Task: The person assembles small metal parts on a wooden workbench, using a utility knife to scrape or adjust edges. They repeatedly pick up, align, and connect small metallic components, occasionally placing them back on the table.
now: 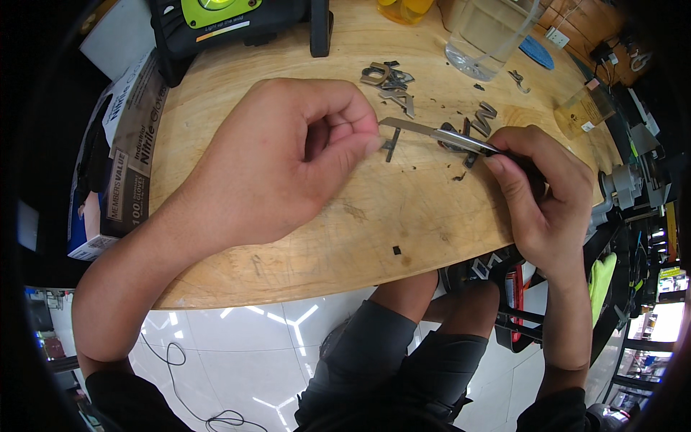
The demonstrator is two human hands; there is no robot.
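My right hand (541,191) grips a snap-off utility knife (461,137), its long blade pointing left. The blade's tip reaches the fingertips of my left hand (288,158). Those fingers are closed in a pinch, with a small dark T-shaped letter piece (392,146) at the thumb tip; it appears held there, though the fingers hide the grip. Behind the blade lie silvery letter emblems (399,102) and another piece in a small pile (381,74). Beyond my right hand's knife are a zigzag metal letter (484,119) and dark pieces (469,155), partly covered by the knife.
Dark scraps (396,250) dot the wooden table (324,266). A glove box (129,158) stands at the left, a black-and-green work light (237,21) behind it. A clear container (486,43) and a yellowish cup (583,111) stand at the far right.
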